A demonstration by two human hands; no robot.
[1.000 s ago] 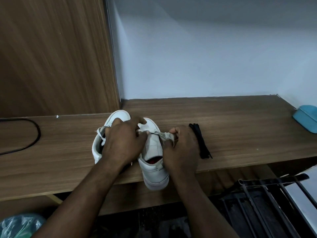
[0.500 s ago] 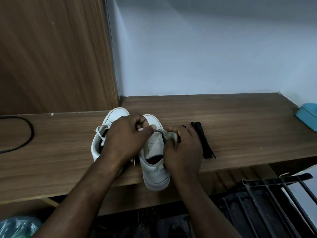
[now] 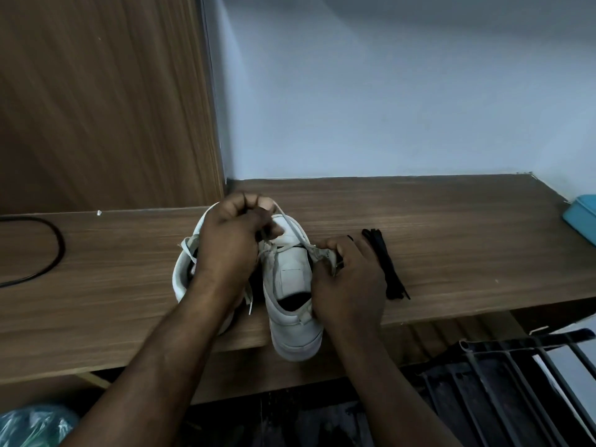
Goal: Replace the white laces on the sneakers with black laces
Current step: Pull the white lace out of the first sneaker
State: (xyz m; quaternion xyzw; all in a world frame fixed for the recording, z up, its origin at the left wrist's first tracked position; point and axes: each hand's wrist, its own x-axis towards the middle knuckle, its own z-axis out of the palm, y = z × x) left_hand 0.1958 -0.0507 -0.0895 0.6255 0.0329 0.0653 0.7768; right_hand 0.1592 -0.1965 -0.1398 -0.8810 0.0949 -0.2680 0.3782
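Note:
Two white sneakers stand side by side on the wooden shelf (image 3: 451,227). The right sneaker (image 3: 292,304) has its heel over the front edge. The left sneaker (image 3: 183,272) is mostly hidden under my left forearm. My left hand (image 3: 230,240) is curled above the toes and grips a strand of the white lace (image 3: 292,230), pulled taut away from the eyelets. My right hand (image 3: 350,279) pinches the right sneaker's eyelet flap at its right side. A bundle of black laces (image 3: 385,262) lies on the shelf just right of my right hand.
A black cable (image 3: 48,253) loops on the shelf at far left. A blue container (image 3: 582,217) sits at the right edge. A wooden panel rises behind at left. Below the shelf are a dark metal rack (image 3: 503,382) at right and a plastic bag (image 3: 32,427) at left.
My left hand has risen and moved away from me, drawing the white lace out of the right sneaker. My right hand has kept its hold on the flap.

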